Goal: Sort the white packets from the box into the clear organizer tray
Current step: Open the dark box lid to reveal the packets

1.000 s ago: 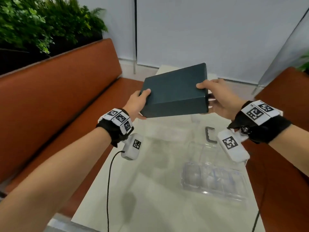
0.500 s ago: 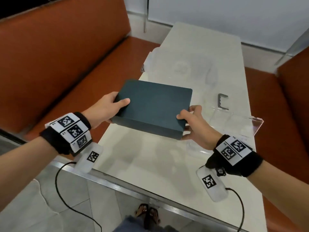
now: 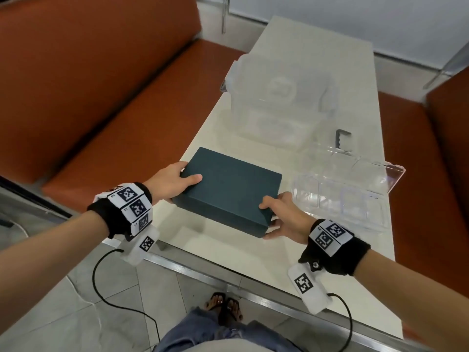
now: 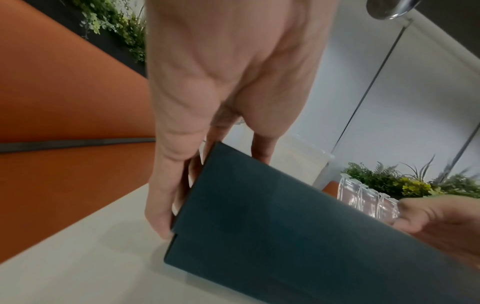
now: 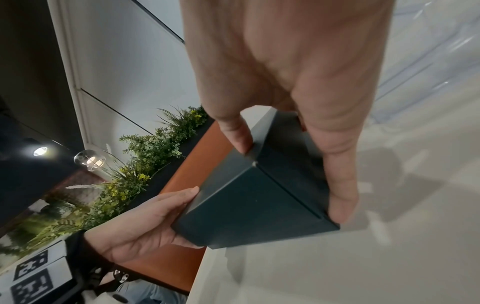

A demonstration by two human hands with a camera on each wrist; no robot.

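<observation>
A dark teal lidded box (image 3: 228, 189) sits low at the near part of the white table (image 3: 291, 59), its lid closed. My left hand (image 3: 175, 182) grips its left end, thumb on the lid and fingers down the side (image 4: 166, 209). My right hand (image 3: 281, 217) grips the near right corner, thumb on top (image 5: 233, 133) and fingers along the side. The clear organizer tray (image 3: 340, 201) lies open and empty just right of the box, with its lid (image 3: 368, 168) folded back. No white packets are visible; the box hides its contents.
A large frosted clear bin (image 3: 279, 97) stands at the far middle of the table. A small dark clip (image 3: 341, 139) lies behind the tray. Orange benches (image 3: 101, 85) flank the table on both sides. My feet (image 3: 223, 306) are below the near table edge.
Both hands have brought the box down from chest height and toward me, to the near part of the table. My view has tilted downward.
</observation>
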